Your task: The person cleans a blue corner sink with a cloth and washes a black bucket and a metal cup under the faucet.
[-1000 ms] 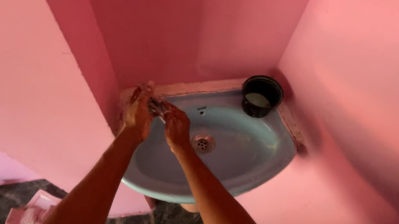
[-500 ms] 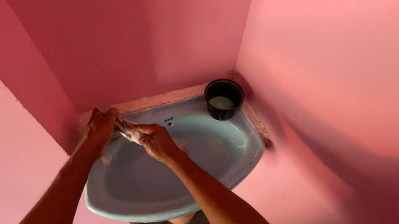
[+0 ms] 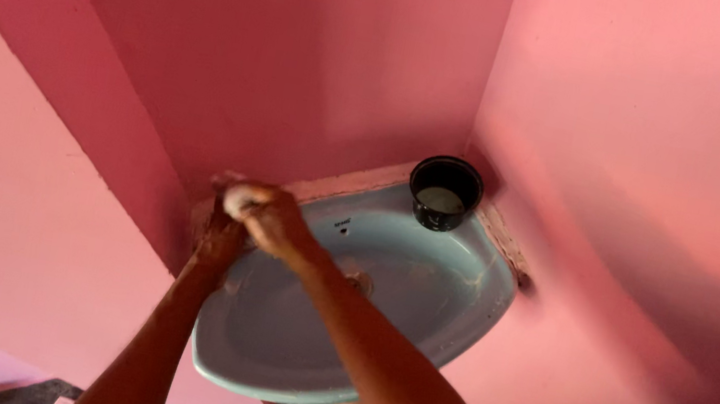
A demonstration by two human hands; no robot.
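Both hands over blue corner sink [image 3: 458, 316]: right hand [image 3: 274, 220] curled round pale lump; left hand [image 3: 220, 242] pressed beneath, grip unclear. Black cup [image 3: 444, 193] at rim.

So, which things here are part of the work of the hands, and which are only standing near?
Part of the work:
- left hand and right hand, pressed together at the back left rim of the sink
- blue sink, under both hands
- a small pale thing in the right hand, too blurred to tell

Only standing near:
- black cup on the back right corner of the sink
- pink walls
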